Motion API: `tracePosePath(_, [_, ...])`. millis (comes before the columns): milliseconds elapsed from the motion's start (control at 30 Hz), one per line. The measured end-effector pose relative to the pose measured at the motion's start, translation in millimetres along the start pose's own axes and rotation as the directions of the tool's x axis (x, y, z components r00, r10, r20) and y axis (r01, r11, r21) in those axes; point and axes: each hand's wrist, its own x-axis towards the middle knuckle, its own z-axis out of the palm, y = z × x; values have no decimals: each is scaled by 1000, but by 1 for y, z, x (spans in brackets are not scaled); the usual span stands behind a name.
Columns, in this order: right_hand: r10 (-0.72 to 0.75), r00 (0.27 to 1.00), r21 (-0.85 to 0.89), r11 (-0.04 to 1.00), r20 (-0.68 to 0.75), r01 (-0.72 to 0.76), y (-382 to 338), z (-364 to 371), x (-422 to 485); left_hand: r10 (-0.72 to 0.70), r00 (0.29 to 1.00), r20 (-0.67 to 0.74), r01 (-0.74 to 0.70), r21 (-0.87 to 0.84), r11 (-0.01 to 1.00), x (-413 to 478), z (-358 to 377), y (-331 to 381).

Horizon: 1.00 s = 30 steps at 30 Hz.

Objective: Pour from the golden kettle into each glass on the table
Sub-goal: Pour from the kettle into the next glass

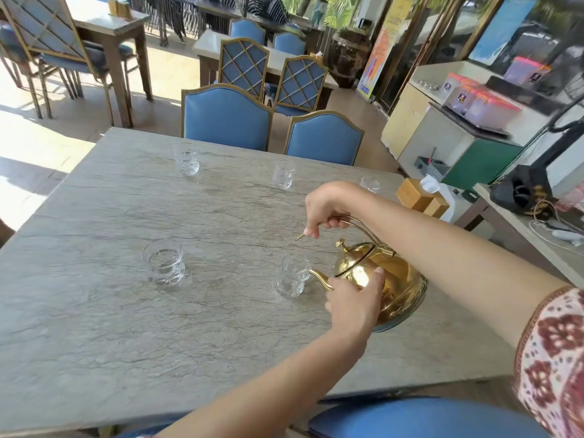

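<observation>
The golden kettle [395, 286] is tilted to the left above the stone table [94, 327]. Its spout tip rests over the rim of the near right glass [292, 276]. My right hand [325, 207] grips the kettle's arched handle from above. My left hand [354, 301] presses against the kettle's front side by the spout base. Another glass [164, 262] stands at the near left. Two glasses stand at the far side, one on the left [186, 159] and one in the middle [283, 173]. A further glass [369, 184] peeks out behind my right wrist.
Two blue chairs [226, 116] stand at the table's far edge, and a blue seat [410, 418] is at the near edge. A wooden box [417, 196] sits at the table's far right corner. A side counter with a black bag [521, 189] and cables lies to the right.
</observation>
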Motion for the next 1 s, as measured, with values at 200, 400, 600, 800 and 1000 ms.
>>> tracePosePath(200, [30, 999, 8, 1000, -17, -29, -3, -5, -1, -2, 1000, 2, 2, 15, 1000, 1, -2, 6])
tracePosePath(400, [82, 997, -38, 996, -15, -82, -9, -8, -1, -29, 1000, 6, 29, 15, 999, 3, -1, 11])
tracePosePath(600, [92, 996, -75, 993, -18, -93, -11, -9, -1, -36, 999, 15, 36, -7, 999, 3, 2, 12])
tracePosePath(800, [93, 995, -89, 992, -18, -95, -12, -9, 1, -42, 999, 23, 42, -23, 999, 2, 1, 13])
tracePosePath(1000, [90, 995, -91, 991, -32, -93, -14, -10, 3, -39, 999, 21, 39, -6, 999, 4, -1, 14])
